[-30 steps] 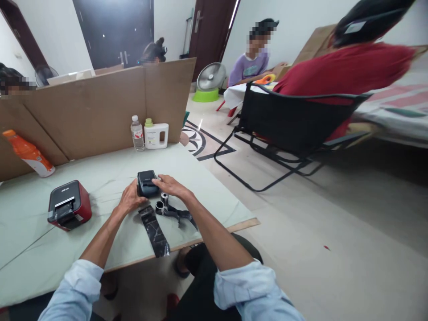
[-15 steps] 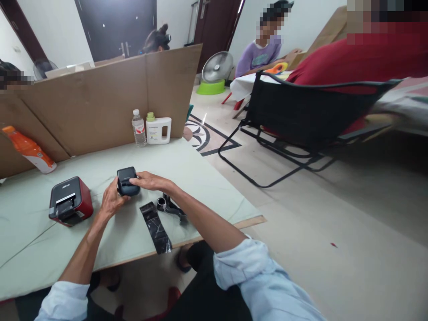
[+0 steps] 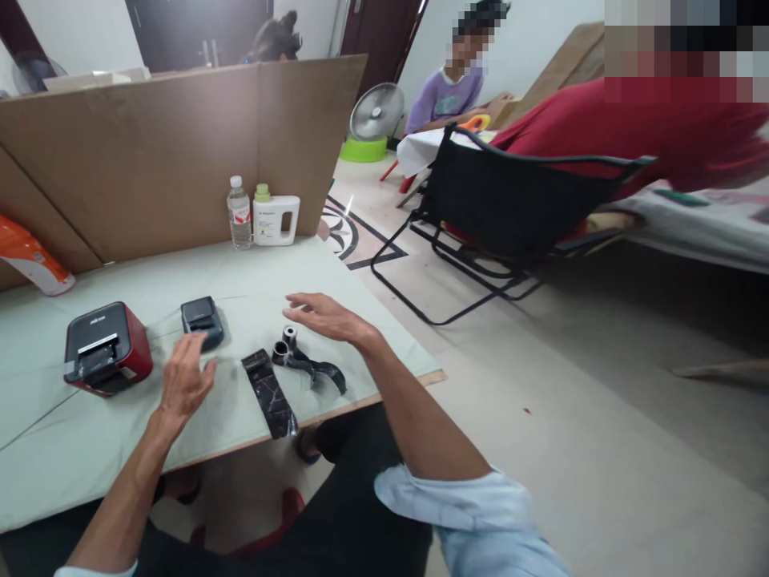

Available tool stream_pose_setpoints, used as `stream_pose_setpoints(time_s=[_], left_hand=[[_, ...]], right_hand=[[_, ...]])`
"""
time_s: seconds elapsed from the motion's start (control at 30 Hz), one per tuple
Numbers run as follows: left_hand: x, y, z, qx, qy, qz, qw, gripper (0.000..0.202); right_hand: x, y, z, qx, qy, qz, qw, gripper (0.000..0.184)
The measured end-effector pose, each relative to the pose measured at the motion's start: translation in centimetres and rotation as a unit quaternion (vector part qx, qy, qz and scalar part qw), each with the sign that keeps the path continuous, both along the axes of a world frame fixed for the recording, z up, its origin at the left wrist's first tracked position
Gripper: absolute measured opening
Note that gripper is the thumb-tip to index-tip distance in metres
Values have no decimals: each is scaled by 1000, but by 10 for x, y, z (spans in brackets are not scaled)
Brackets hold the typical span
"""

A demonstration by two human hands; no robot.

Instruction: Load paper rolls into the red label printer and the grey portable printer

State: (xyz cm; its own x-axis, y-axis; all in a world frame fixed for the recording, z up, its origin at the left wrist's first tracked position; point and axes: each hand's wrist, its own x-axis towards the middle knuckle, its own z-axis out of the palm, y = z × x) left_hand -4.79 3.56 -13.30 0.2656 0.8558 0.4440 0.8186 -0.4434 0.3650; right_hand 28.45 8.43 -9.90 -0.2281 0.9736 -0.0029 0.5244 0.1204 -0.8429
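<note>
Your right hand (image 3: pixel 321 315) has come away from the small dark rounded device (image 3: pixel 203 312), which has shifted left since the earlier frame. You now have the device on the pale green tabletop (image 3: pixel 36 465), left of centre.

Nearest you, a flat glossy black strip (image 3: pixel 270 394) reaches the table's near edge at lower centre. Your left hand (image 3: pixel 183 381), fingers loosely extended and thumb apart, grasps nothing; its fingertips overlap the device's lower edge, contact unconfirmed. Two small black rolls with silvery cores (image 3: pixel 279 353) lie right of the strip. Your right hand, fingers stretched out, is empty near them. At left stands a red-and-black boxy machine (image 3: pixel 108 349).

Further back, an orange-and-white plastic bottle (image 3: pixel 36 260), a clear plastic bottle with a white cap (image 3: pixel 240 216) and a white handled jug with a green cap (image 3: pixel 273 220) stand before a brown cardboard panel (image 3: pixel 162 168). Beyond, upper right, is a black folding chair (image 3: pixel 517 208).
</note>
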Motion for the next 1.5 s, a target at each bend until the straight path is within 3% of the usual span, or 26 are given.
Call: stream_pose_setpoints(time_s=[0.1, 0.2, 0.33, 0.5, 0.73, 0.87, 1.07, 1.23, 1.5], left_hand=[[27, -3, -13, -66, 7, -71, 995, 36], [45, 5, -23, -94, 29, -85, 991, 34], [57, 14, -25, -121, 46, -122, 984, 27], [64, 10, -18, -131, 48, -110, 984, 17], [33, 2, -3, -148, 39, -82, 985, 12], [19, -2, -8, -126, 32, -69, 989, 18], [19, -9, -23, -84, -13, -57, 995, 29], [21, -7, -20, -90, 2, -69, 994, 26], [19, -8, -12, -106, -1, -78, 991, 35]], right_hand=[[24, -16, -13, -94, -15, -22, 995, 65], [16, -20, -23, -144, 32, 9, 989, 59], [-2, -18, -28, -107, 47, 81, 990, 50], [-13, -11, -31, -19, -6, 92, 996, 46], [-29, -3, -29, -18, -3, 151, 988, 48], [-27, -6, -31, -31, 45, 121, 991, 51], [-1, -11, -36, -117, 137, 42, 983, 49], [9, -12, -34, -55, 197, -13, 979, 45], [0, -16, -33, 5, 217, -37, 976, 43]])
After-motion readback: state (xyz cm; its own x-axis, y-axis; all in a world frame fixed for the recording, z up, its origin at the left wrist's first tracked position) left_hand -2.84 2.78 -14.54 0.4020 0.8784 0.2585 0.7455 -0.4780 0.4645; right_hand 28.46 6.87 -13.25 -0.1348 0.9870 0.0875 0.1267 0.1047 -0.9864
